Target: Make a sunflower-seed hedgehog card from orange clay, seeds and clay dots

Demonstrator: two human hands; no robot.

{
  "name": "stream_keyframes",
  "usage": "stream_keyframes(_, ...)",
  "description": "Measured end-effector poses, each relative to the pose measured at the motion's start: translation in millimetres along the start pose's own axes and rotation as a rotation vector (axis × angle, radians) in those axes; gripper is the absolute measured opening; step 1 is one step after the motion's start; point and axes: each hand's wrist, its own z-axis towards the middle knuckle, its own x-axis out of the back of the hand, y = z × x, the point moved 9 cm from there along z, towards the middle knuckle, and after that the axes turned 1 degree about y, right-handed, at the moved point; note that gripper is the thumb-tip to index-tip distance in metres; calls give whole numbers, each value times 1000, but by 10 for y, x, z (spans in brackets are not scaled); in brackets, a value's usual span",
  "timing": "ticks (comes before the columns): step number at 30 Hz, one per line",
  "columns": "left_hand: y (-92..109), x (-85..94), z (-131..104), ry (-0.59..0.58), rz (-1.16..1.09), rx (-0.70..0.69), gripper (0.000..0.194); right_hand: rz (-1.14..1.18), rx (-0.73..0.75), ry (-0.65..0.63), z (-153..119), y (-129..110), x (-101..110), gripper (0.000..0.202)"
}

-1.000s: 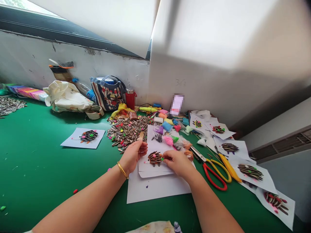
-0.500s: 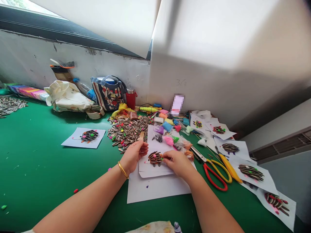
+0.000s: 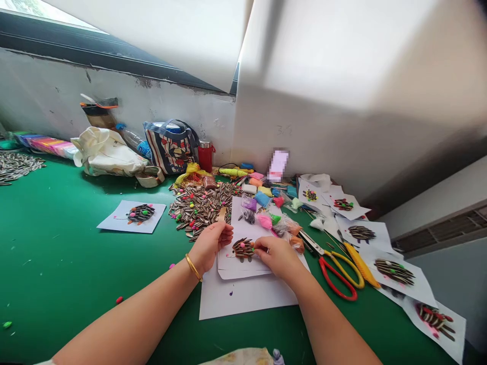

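My right hand is pinched at the right edge of a small hedgehog-like seed picture, its fingertips at a small green clay ball. Striped sunflower seeds make up the picture's body, with pink and orange clay bits on it. It lies on a white paper sheet on top of a larger white sheet. My left hand, with a gold bangle, is closed at the sheet's left edge. A flat wooden stick juts up from behind its thumb; the grip itself is partly hidden.
A heap of sunflower seeds lies behind my left hand. Bagged coloured clay sits beyond the picture. Scissors and a yellow utility knife lie right, beside several finished seed pictures. Another picture lies left.
Both hands stay nearly in place, the right fingertips still at the picture's right edge. The whole view has shifted very slightly.
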Motion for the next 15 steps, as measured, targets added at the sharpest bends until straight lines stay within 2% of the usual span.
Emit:
stream_keyframes(8,-4,-1,-1,-10,1,6,35,55,-30,-10,-2,102,46,15)
stream_keyframes(15,3,-4,-11,-3,5,9,34,53,-3,13,9,88,52,15)
